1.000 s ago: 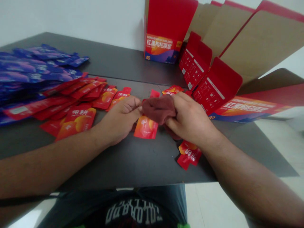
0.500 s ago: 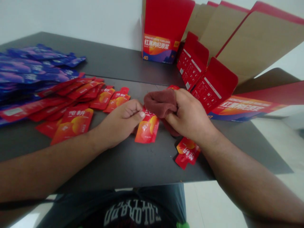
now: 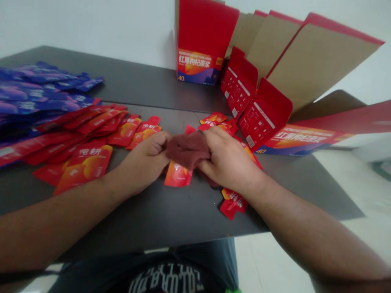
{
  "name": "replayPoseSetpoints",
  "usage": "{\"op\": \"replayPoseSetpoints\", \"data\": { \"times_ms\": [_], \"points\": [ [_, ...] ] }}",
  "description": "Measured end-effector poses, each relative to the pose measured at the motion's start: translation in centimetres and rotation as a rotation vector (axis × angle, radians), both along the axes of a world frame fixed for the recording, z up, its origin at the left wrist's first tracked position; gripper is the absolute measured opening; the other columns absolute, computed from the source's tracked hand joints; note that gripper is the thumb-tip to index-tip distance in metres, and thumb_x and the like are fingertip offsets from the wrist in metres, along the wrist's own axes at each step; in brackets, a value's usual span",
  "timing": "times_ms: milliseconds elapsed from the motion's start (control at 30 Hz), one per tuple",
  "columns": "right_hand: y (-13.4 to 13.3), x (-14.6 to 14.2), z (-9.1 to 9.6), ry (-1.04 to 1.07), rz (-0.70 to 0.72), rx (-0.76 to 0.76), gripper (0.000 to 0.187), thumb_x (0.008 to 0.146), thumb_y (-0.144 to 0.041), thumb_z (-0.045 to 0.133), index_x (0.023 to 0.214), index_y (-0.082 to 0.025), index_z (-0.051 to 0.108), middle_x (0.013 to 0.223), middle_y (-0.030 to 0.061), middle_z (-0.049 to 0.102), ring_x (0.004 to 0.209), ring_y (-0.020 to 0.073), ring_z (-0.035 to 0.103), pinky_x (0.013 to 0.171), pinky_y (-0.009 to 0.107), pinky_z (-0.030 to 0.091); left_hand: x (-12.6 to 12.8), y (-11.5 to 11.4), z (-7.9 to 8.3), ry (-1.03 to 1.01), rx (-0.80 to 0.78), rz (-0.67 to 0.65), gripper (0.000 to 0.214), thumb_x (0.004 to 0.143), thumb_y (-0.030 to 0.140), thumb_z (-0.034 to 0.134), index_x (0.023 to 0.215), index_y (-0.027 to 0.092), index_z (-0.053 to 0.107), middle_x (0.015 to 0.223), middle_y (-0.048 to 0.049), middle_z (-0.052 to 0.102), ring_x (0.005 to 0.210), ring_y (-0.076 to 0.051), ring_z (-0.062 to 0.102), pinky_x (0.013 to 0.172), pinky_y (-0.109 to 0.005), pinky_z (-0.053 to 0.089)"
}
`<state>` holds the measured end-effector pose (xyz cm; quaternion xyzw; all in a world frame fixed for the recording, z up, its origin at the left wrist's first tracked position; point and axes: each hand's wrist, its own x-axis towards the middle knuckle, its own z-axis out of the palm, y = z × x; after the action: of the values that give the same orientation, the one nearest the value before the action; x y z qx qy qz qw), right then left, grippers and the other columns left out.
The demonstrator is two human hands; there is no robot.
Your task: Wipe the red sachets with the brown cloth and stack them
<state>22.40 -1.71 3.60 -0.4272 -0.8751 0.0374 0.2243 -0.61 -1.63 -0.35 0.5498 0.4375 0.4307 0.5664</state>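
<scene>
My right hand (image 3: 227, 160) is closed around a dark red cloth (image 3: 187, 148) and presses it onto a red-orange sachet (image 3: 177, 176) lying on the dark table (image 3: 171, 215). My left hand (image 3: 143, 162) is curled beside it, fingertips pinching the sachet's left edge under the cloth. Another red sachet (image 3: 232, 202) lies by my right wrist. More red sachets (image 3: 214, 119) lie just beyond my hands.
Several red sachets (image 3: 85, 160) are spread at the left, with a pile of blue-purple sachets (image 3: 33, 91) behind them. Open red cartons (image 3: 198, 44) and folded box flaps (image 3: 262, 112) stand at the back right. The table's front edge runs just below my forearms.
The cloth has slid back down over the sachet's top, and my left fingers have closed in against it. The view has shifted a little to the right.
</scene>
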Motion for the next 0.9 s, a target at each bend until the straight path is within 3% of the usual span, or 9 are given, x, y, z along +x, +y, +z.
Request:
{"op": "replayPoseSetpoints", "data": {
  "times_ms": [67, 133, 333, 400, 533, 600, 767, 900],
  "points": [
    [-0.72, -0.42, -0.13, -0.036, 0.174, -0.078, 0.019, 0.095, -0.017, 0.064, 0.114, -0.018, 0.066, 0.123, 0.0125, 0.072, 0.112, 0.0270, 0.067, 0.093, 0.039, 0.057, -0.21, 0.17, 0.25, 0.032, 0.025, 0.014, 0.013, 0.097, 0.022, 0.075, 0.088, 0.020, 0.066, 0.078, 0.0012, 0.067, 0.069, -0.014, 0.055, 0.063, -0.024, 0.045],
    [-1.08, -0.60, -0.06, -0.072, 0.257, -0.110, 0.025, 0.096, -0.016, 0.064, 0.121, -0.018, 0.066, 0.129, 0.0118, 0.071, 0.119, 0.0262, 0.067, 0.098, 0.038, 0.056, -0.30, 0.35, 0.37, 0.047, 0.057, 0.041, 0.015, 0.097, 0.023, 0.073, 0.086, 0.019, 0.065, 0.078, 0.0007, 0.066, 0.071, -0.014, 0.057, 0.066, -0.023, 0.046],
    [-0.21, -0.10, 0.39, 0.018, -0.084, -0.005, 0.016, 0.097, -0.023, 0.063, 0.111, -0.018, 0.066, 0.112, 0.0116, 0.069, 0.107, 0.0291, 0.066, 0.092, 0.042, 0.057, -0.12, 0.13, -0.01, 0.030, -0.011, -0.013, 0.011, 0.097, 0.028, 0.079, 0.099, 0.021, 0.071, 0.089, 0.0011, 0.074, 0.072, -0.013, 0.058, 0.069, -0.024, 0.048],
    [-0.35, -0.26, 0.23, 0.004, -0.019, -0.026, 0.016, 0.097, -0.023, 0.063, 0.112, -0.018, 0.066, 0.114, 0.0117, 0.070, 0.108, 0.0286, 0.066, 0.092, 0.041, 0.057, -0.27, 0.08, -0.02, 0.055, 0.017, 0.008, 0.012, 0.095, 0.027, 0.080, 0.095, 0.020, 0.070, 0.088, 0.0007, 0.073, 0.076, -0.014, 0.060, 0.072, -0.024, 0.049],
    [-1.06, -0.60, 0.03, -0.090, 0.262, -0.139, 0.026, 0.098, -0.018, 0.065, 0.124, -0.017, 0.067, 0.127, 0.0121, 0.072, 0.116, 0.0261, 0.067, 0.096, 0.038, 0.057, -0.70, 0.25, 0.13, 0.110, 0.092, 0.073, 0.017, 0.098, 0.027, 0.075, 0.086, 0.020, 0.066, 0.078, 0.0014, 0.067, 0.071, -0.014, 0.057, 0.066, -0.024, 0.046],
    [-1.01, -0.43, 0.20, -0.094, 0.250, -0.142, 0.027, 0.097, -0.017, 0.066, 0.124, -0.018, 0.067, 0.126, 0.0111, 0.072, 0.113, 0.0254, 0.067, 0.095, 0.038, 0.057, -0.70, 0.28, 0.11, 0.115, 0.085, 0.063, 0.017, 0.100, 0.029, 0.073, 0.088, 0.020, 0.065, 0.080, 0.0006, 0.069, 0.072, -0.015, 0.059, 0.066, -0.024, 0.047],
    [-0.40, -0.09, 0.43, -0.002, -0.031, -0.026, 0.016, 0.098, -0.025, 0.064, 0.113, -0.019, 0.066, 0.113, 0.0109, 0.069, 0.106, 0.0275, 0.065, 0.090, 0.040, 0.056, -0.13, 0.06, -0.02, 0.007, -0.016, 0.023, 0.018, 0.096, 0.032, 0.081, 0.093, 0.021, 0.066, 0.085, 0.0016, 0.072, 0.073, -0.013, 0.061, 0.068, -0.024, 0.049],
    [-1.13, -0.62, 0.05, -0.077, 0.207, -0.095, 0.018, 0.099, -0.021, 0.064, 0.117, -0.020, 0.066, 0.119, 0.0101, 0.071, 0.108, 0.0251, 0.066, 0.090, 0.037, 0.056, 0.04, 0.08, 0.42, -0.046, -0.040, 0.098, 0.020, 0.094, 0.029, 0.080, 0.086, 0.021, 0.063, 0.072, 0.0036, 0.067, 0.062, -0.011, 0.056, 0.059, -0.022, 0.046]
  ]
}}
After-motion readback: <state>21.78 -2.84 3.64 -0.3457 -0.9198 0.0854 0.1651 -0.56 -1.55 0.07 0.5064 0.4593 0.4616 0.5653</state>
